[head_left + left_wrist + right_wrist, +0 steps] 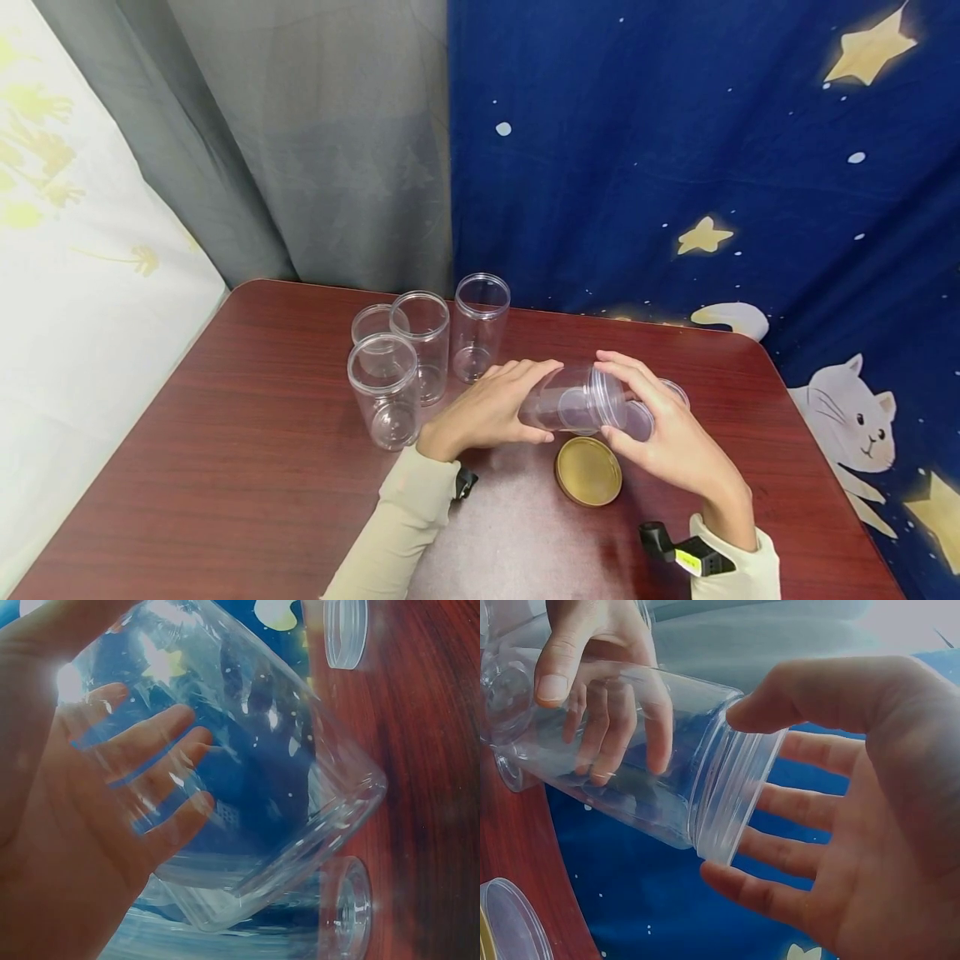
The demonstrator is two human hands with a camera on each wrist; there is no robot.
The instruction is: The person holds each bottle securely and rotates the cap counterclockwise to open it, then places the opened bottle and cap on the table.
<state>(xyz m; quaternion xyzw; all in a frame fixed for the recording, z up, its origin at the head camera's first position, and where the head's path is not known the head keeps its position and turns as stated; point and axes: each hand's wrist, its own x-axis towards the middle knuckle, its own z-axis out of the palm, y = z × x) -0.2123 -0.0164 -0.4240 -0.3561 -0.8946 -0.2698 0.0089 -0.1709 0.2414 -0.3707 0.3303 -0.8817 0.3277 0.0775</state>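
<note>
A clear plastic jar point(551, 406) is held on its side above the table, its lidded end to the right. My left hand point(491, 408) grips the jar's body, thumb on the near side, and its fingers show through the clear wall in the right wrist view. Around the ridged, translucent lid point(731, 799) on the jar's end, the thumb and fingertips of my right hand point(667, 433) are curled. Below the jar, a gold-coloured round lid point(588, 472) lies on the table. The jar's wall point(262, 765) fills much of the left wrist view.
Several clear, lidless-looking jars point(382, 367) stand upright on the left-centre of the brown table point(247, 433). More clear round lids point(640, 421) lie behind my right hand. A grey curtain point(337, 167) and a blue starry curtain point(600, 208) hang behind the table.
</note>
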